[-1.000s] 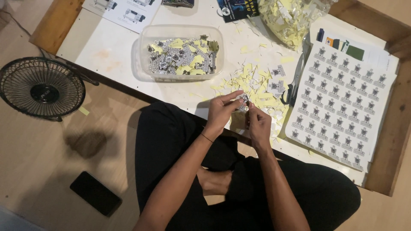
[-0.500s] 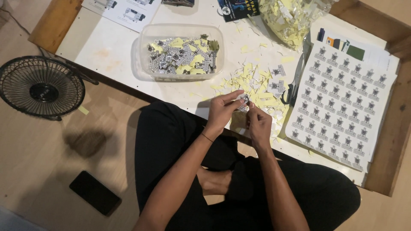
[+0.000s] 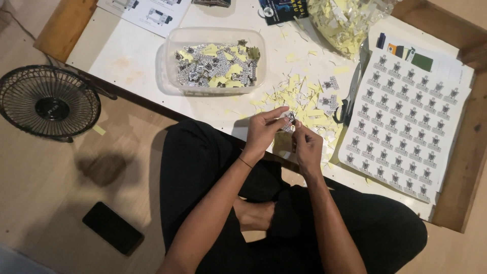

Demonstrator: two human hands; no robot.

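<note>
Your left hand and right hand pinch one small printed sticker between their fingertips, just above the table's near edge. Yellow paper scraps lie beyond it, a clear tub of cut stickers farther back, a sticker sheet to the right.
</note>
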